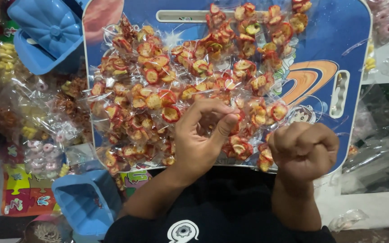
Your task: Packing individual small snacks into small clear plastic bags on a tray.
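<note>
Left hand: the left hand [199, 139] is up over the near edge of the board. Its thumb and first finger are pinched together, maybe on thin clear plastic; I cannot tell for sure.
Right hand: the right hand [303, 150] is shut in a tight fist, near and to the right. What is inside, I cannot tell.
Snack packs: lots of small clear snack packs [158, 94] with red and yellow rings lie all over the board.
How far: many packs look done and piled up.
Board: a blue lap board [352, 54] with space pictures.
Around: blue tubs [46, 31] on the left, more bags [28, 117] of snacks, a puzzle mat [21, 189] on the floor.
</note>
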